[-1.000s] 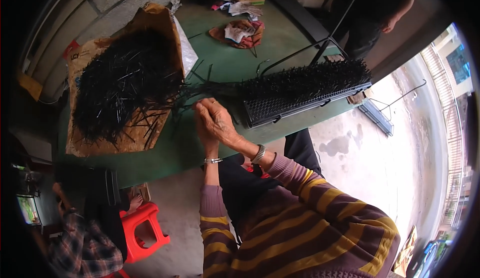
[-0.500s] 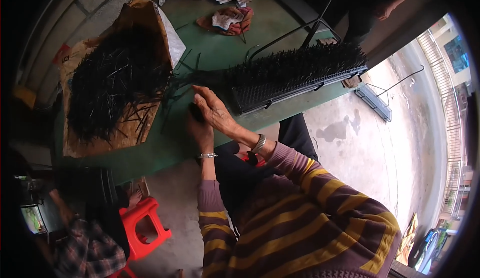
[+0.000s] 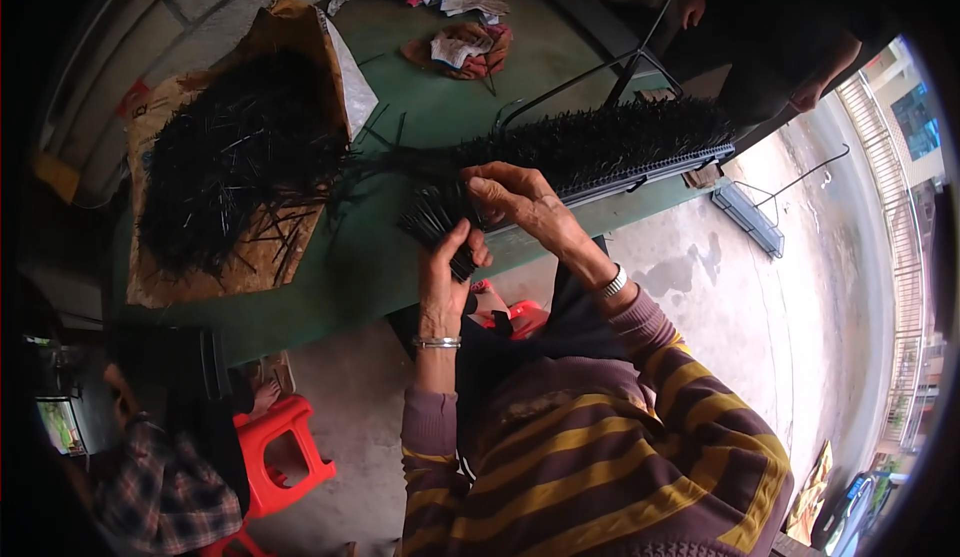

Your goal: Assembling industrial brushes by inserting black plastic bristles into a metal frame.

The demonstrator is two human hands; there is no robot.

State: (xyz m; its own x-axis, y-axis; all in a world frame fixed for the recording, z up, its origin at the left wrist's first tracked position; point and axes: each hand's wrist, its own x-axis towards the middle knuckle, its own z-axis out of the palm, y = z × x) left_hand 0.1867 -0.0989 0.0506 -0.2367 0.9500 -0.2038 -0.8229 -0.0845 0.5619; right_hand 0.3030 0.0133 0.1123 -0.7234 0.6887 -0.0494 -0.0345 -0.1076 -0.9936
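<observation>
My left hand is closed round a bundle of thin black strips, whose ends fan out above the thumb. Right beside it, my right hand has thumb and fingers bent together at the bundle's right side; what they pinch is hidden. Behind my right hand lies a long black mesh rack, with many short black pieces standing upright in dense rows. To the left, a big tangled heap of black strips rests on an opened brown paper sack.
Loose strips lie on the green table. A cloth bundle sits toward the back. Another person stands at the far right; someone in plaid is at lower left near a red stool. A second rack is on the floor.
Both hands have moved right, toward the near end of the rack. The strip bundle now shows fanned out in my left hand. The person at the far right has shifted, both hands now visible.
</observation>
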